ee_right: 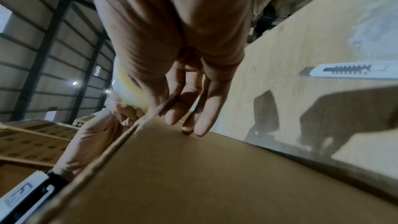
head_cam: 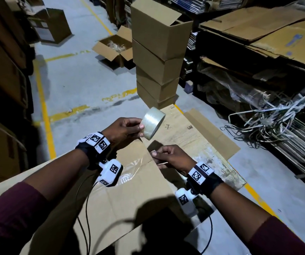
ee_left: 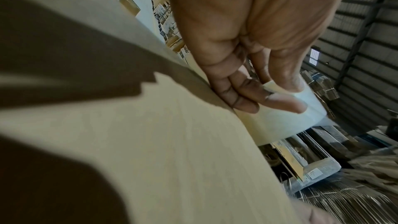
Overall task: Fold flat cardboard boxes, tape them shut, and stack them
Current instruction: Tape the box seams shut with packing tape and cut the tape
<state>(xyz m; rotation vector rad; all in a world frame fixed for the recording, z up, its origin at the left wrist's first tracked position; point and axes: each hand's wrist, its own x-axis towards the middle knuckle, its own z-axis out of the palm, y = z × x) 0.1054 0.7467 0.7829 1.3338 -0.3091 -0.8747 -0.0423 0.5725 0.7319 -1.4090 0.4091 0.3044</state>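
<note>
Nothing here can actually be read. The white wrist camera housings (head_cam: 111, 172) carry black-and-white square marker patterns, not letters. A small white label (ee_left: 315, 173) on a wrapped bundle has dark marks too small to make out. Faint printed marks on the worn cardboard sheet (head_cam: 190, 129) over the counter are illegible, and the blue smears on the flattened cardboard (head_cam: 295, 40) on the shelf form no legible word.

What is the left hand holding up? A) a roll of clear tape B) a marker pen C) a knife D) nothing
A: the left hand grips a roll of clear tape above the cardboard box, while the white utility knife lies on the board beside the box, held by nobody.
</note>
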